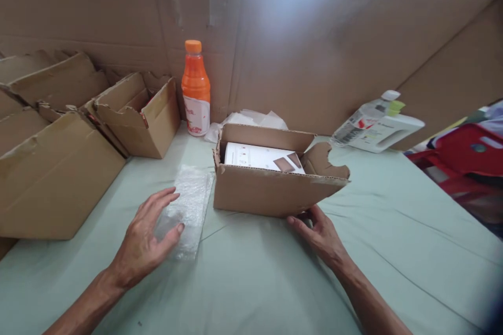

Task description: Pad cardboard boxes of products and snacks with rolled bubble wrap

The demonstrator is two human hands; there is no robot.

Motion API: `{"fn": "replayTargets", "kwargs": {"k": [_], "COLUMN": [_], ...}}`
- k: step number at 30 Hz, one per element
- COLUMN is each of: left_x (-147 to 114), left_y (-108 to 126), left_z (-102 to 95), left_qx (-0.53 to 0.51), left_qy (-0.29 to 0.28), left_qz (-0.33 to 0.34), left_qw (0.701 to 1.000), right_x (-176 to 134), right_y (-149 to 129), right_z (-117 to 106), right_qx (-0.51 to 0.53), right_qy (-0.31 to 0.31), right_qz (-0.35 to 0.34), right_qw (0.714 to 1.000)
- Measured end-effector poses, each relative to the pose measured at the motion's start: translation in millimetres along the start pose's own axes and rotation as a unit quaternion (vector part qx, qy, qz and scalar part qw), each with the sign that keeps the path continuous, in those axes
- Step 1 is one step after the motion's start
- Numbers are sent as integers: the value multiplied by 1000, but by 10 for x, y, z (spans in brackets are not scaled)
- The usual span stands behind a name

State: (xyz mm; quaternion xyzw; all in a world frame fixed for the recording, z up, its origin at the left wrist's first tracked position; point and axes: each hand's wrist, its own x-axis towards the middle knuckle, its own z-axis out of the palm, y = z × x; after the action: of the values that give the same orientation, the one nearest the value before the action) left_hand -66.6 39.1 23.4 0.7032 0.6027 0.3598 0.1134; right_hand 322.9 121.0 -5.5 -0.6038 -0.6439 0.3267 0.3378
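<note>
A small open cardboard box [267, 191] stands on the cloth-covered table, with a white printed box [255, 157] inside it. My right hand [320, 235] is at the box's lower right corner, thumb in front and the other fingers partly hidden under its edge. My left hand [151, 227] is open, fingers apart and curved, over the left side of a flat piece of clear bubble wrap [192, 204]. That bubble wrap lies just left of the cardboard box. Nothing shows between the left thumb and fingers.
Larger open cardboard boxes [55, 178] stand at the left, beside a smaller carton [157, 120]. An orange bottle [195, 89] is upright behind, near crumpled white plastic [255, 119]. A clear bottle [359, 123] and a white jug [387, 133] lean at the right. Cardboard walls [314, 52] rise behind.
</note>
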Motion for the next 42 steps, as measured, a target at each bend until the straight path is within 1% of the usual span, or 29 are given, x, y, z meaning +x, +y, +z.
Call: {"fn": "replayTargets", "kwargs": {"k": [1, 3, 6, 8, 9, 11, 12, 14, 15, 17, 20, 22, 23, 25, 27, 30, 32, 34, 36, 39, 42], "left_x": [101, 311, 569, 704, 768, 889, 936, 969, 940, 776, 337, 41, -77, -231, -296, -360, -446, -566, -684, -801, -835], "left_y": [64, 187, 331, 389, 407, 421, 415, 377, 344, 255, 74, -64, -131, -234, -257, -106, 68, 232, 346, 415, 419], "left_z": [63, 263, 612, 788, 847, 901, 893, 797, 707, 462, 67, -89, -116, -78, 29, 171, 213, 227, 240, 285, 325], "left_qx": [-28, -99, -203, -233, -237, -235, -233, -211, -186, -111, 8, 70, 92, 114, 98, 35, 4, -1, 3, 6, 1], "left_qy": [4, 6, -26, -38, -32, -5, 1, -13, -27, -51, -67, -86, -95, -95, -71, -24, -1, 12, 4, -40, -71], "left_qz": [-15, -41, -76, -89, -93, -93, -90, -77, -70, -52, -7, 26, 39, 57, 56, 28, 20, 36, 69, 105, 109], "left_qw": [999, 994, 976, 968, 967, 967, 968, 974, 980, 991, 998, 994, 990, 987, 991, 999, 1000, 999, 998, 994, 992], "right_x": [-8, -31, -24, 58, 127, 300, 386, 505, 521, 450, 160, -50, -138, -265, -345, -457, -562, -683, -795, -893, -890], "right_y": [-12, -34, -76, -113, -132, -158, -161, -140, -116, -42, 101, 160, 159, 82, -84, -392, -556, -654, -697, -716, -725], "right_z": [-10, -23, -22, -7, 6, 44, 66, 105, 113, 91, -11, -58, -57, 3, 121, 313, 407, 470, 523, 625, 767], "right_qx": [-4, -9, -18, -24, -25, -22, -21, -19, -16, -7, -24, -56, -68, -81, -90, -106, -121, -143, -167, -200, -216], "right_qy": [11, 24, 14, 13, 16, 22, 22, 16, 11, 11, 34, 41, 38, 18, -14, -73, -107, -146, -189, -234, -245], "right_qz": [-4, -13, -10, -11, -14, -24, -27, -28, -28, -23, -1, 1, -12, -67, -150, -278, -338, -372, -396, -427, -445], "right_qw": [1000, 1000, 1000, 1000, 999, 999, 999, 999, 999, 1000, 999, 998, 997, 994, 985, 952, 927, 906, 883, 850, 834]}}
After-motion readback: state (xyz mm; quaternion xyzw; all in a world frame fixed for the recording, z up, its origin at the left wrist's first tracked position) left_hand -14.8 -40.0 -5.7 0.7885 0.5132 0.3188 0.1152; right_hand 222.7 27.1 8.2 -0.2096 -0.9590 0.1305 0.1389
